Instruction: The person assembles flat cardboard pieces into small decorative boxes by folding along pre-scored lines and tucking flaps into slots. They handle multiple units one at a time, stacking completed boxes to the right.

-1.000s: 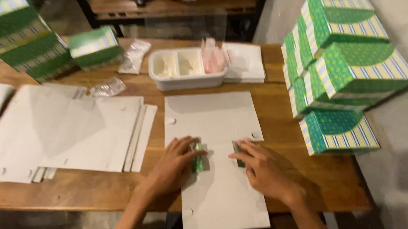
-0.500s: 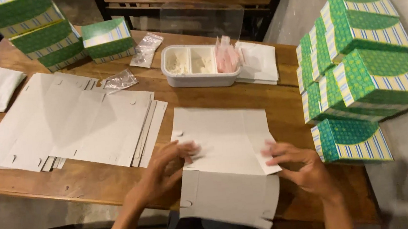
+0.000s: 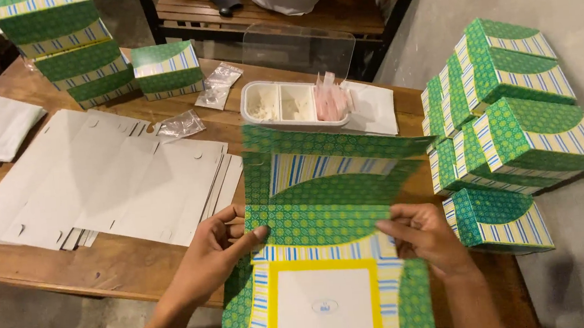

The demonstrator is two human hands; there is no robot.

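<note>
Now your left hand (image 3: 212,257) and right hand (image 3: 426,237) both pinch box blank (image 3: 324,213), well apart. Risk: crooked crease if grip slips; tray (image 3: 294,105) near, could get knocked.

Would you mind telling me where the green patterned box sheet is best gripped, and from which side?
Probably by its two side edges at the middle fold, one hand from each side. The green patterned box sheet is wide, thin and creased, so it would sag from one corner. The left hand and right hand already pinch it there.
</note>
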